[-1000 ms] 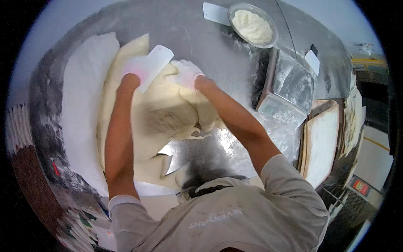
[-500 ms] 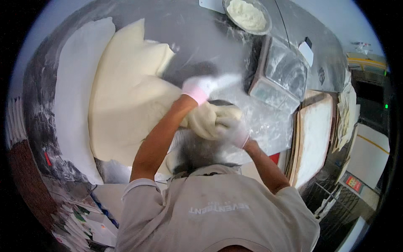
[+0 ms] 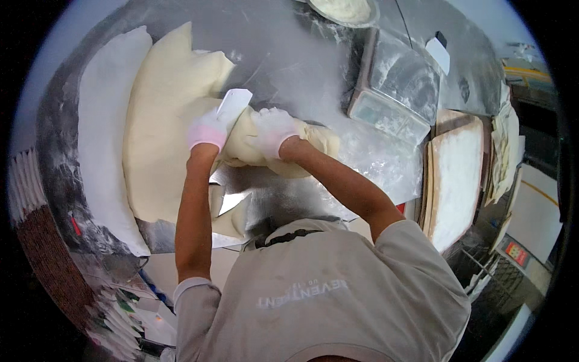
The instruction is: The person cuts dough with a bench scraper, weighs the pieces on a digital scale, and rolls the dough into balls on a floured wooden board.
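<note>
A broad pale dough sheet (image 3: 158, 136) lies on the left of the metal table. From its right side a thick, lumpy dough piece (image 3: 316, 143) stretches rightward. My left hand (image 3: 207, 128), in a white glove with a pink cuff, is closed on a white dough scraper (image 3: 235, 104). The scraper's blade stands tilted where the sheet meets the lumpy piece. My right hand (image 3: 274, 128), gloved alike, grips the top of the lumpy dough; its fingertips are partly hidden against it. A small dough scrap (image 3: 232, 220) rests near the table's front edge.
A long white band (image 3: 105, 139) lies left of the sheet. At the back stands a bowl of flour (image 3: 345, 9). A floury clear-lidded box (image 3: 401, 78) is on the right, with stacked boards (image 3: 453, 181) beside it. A white card-like piece (image 3: 438, 54) lies behind.
My left hand has moved left and down with the scraper, onto the dough. My right hand has shifted left and up along the lumpy dough. The view has shifted slightly.
</note>
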Motion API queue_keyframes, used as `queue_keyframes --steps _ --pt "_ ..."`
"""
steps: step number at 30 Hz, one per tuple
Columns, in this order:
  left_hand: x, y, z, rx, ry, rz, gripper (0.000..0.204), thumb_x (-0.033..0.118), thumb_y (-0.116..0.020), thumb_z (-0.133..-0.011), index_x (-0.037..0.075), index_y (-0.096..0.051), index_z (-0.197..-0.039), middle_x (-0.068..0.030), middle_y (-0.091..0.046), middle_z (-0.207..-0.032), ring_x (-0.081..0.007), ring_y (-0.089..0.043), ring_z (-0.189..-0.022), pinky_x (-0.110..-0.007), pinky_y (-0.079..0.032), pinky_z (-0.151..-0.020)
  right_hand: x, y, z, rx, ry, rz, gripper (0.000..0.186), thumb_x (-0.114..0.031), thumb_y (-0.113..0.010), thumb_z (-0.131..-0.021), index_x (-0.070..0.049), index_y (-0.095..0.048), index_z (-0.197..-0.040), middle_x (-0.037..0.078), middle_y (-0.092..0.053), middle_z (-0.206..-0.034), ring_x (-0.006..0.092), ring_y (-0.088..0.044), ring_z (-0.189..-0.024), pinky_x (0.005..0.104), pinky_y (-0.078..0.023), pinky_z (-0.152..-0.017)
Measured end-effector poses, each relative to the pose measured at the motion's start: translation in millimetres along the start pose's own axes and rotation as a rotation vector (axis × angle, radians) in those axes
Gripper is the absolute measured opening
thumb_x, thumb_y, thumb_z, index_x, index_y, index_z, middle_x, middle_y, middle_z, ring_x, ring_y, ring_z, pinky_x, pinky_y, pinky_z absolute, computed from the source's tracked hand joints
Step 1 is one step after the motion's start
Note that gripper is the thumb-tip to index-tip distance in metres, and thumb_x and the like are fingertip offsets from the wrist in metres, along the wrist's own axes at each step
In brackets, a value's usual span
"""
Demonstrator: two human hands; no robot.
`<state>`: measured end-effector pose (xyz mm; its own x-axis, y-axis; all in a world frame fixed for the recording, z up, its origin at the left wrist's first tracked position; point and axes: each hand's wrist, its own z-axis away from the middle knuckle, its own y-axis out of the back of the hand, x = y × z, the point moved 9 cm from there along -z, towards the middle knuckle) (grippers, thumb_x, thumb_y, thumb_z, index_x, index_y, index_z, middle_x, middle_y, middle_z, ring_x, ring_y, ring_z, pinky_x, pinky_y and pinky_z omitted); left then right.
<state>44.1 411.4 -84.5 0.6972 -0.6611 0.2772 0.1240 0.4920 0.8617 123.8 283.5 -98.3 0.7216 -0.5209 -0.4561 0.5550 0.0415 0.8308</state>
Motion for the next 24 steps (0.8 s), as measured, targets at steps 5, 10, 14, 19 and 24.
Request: queue_keyframes --steps 5,10,14,19,24 --pt "33 -53 -17 -0.091 -0.066 0.137 0.041 0.042 -0.047 -0.091 0.01 -0.067 -0.107 -0.0204 -0.064 -0.109 -0.0402 -0.06 -0.102 -0.046 -0.047 -0.087 10 8 63 -0.006 0.099 0.017 0.036 -0.038 -0.062 -0.079 -0.004 -0.062 -0.091 0.017 -0.063 -0.095 0.0332 -0.061 -0.093 0.0452 -0.046 -0.085" --pt "93 -117 18 -0.171 -0.245 0.329 0.039 0.04 -0.049 -0.09 0.008 -0.067 -0.104 -0.0205 -0.065 -0.108 -0.0397 -0.06 -0.1 -0.046 -0.047 -0.086 42 19 168 0.34 0.203 0.019 0.032 -0.03 -0.068 -0.074 -0.006 -0.063 -0.094 0.015 -0.063 -0.096 0.031 -0.06 -0.096 0.0461 -0.046 -0.087" --pt "55 -74 56 0.255 -0.256 0.455 0.031 0.03 -0.05 -0.091 0.007 -0.067 -0.104 -0.0188 -0.067 -0.103 -0.0366 -0.063 -0.096 -0.044 -0.05 -0.081 72 34 207 0.458 0.036 -0.075 0.046 -0.026 -0.074 -0.07 -0.004 -0.062 -0.108 0.016 -0.061 -0.106 0.0347 -0.057 -0.103 0.0451 -0.044 -0.091" --pt "-48 -17 81 0.366 -0.296 0.48 0.027 0.021 -0.05 -0.093 0.004 -0.067 -0.106 -0.0163 -0.069 -0.1 -0.0303 -0.065 -0.092 -0.039 -0.051 -0.078 109 35 223 0.557 -0.253 0.021 0.086 -0.03 -0.083 -0.061 0.0 -0.044 -0.131 0.03 -0.041 -0.135 0.0426 -0.038 -0.128 0.0437 -0.035 -0.106" --pt "-13 -170 89 -0.07 -0.017 0.183 0.032 0.023 -0.048 -0.093 0.004 -0.064 -0.113 -0.0179 -0.065 -0.109 -0.0305 -0.062 -0.1 -0.04 -0.047 -0.089 148 9 204 0.474 -0.29 -0.219 0.094 -0.036 -0.081 -0.066 0.001 -0.035 -0.139 0.029 -0.039 -0.14 0.0427 -0.038 -0.131 0.0451 -0.035 -0.108"
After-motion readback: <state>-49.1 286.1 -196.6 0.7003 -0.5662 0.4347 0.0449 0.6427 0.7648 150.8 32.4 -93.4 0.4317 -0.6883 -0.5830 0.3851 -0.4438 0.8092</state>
